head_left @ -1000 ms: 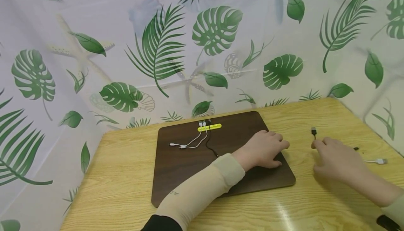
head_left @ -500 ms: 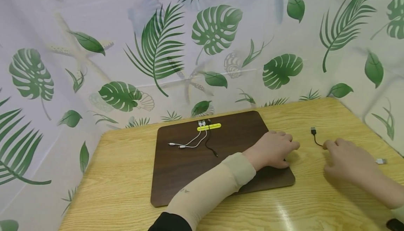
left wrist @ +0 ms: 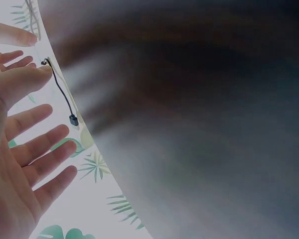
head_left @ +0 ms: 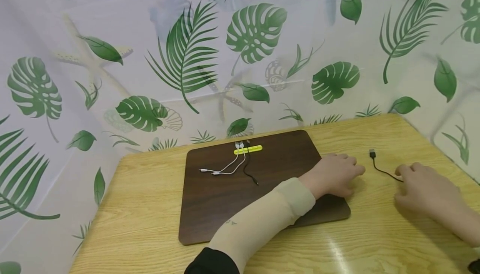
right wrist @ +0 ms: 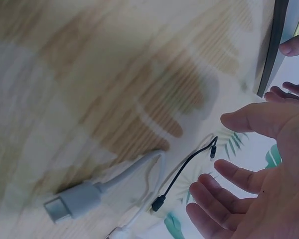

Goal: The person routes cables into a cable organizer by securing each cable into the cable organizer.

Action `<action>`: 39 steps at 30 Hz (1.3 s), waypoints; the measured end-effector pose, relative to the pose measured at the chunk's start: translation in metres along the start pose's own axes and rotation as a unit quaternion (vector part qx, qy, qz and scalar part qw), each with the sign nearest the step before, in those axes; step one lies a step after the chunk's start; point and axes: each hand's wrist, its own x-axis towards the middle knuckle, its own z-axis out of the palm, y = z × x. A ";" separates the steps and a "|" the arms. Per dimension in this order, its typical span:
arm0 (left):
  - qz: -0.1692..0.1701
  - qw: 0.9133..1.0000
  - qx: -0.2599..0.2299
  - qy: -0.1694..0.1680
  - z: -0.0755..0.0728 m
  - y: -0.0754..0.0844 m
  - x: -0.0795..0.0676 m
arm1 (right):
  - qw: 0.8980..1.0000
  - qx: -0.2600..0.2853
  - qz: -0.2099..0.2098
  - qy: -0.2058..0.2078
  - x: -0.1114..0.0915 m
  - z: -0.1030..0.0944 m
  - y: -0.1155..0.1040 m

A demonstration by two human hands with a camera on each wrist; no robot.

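Observation:
My left hand (head_left: 335,176) hovers over the right edge of a dark brown board (head_left: 221,203), fingers spread and holding nothing. Farther right, my right hand (head_left: 427,190) reaches low over the table with its fingers apart. A short black USB cable (head_left: 386,173) lies on the wood between the hands, its plug toward the wall; in the head view its other end disappears behind the right hand. The right wrist view shows that cable (right wrist: 182,170) beyond the relaxed fingers. Nearer that camera is a white USB cable (right wrist: 79,199), hidden behind the right hand in the head view.
A yellow cable holder (head_left: 255,148) sits near the board's far edge. Two white cables (head_left: 225,172) and a black cable (head_left: 246,171) run from it across the board. Behind the light wooden table (head_left: 142,207) hangs a leaf-print cloth (head_left: 300,57).
Both hands have moved to the right. More of the black cable on the table has come into sight, while the white plug at the far right is now covered by the right hand.

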 end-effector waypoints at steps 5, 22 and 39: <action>-0.005 1.000 0.001 -0.006 0.000 0.006 0.010 | 1.000 0.010 0.011 -0.002 -0.001 -0.002 0.002; -0.031 0.999 -0.004 -0.037 -0.005 0.024 0.034 | 1.000 0.017 -0.017 0.016 0.005 0.010 0.013; -0.040 0.996 0.012 -0.080 -0.011 0.037 0.048 | 0.997 0.013 -0.064 0.029 0.008 0.016 0.017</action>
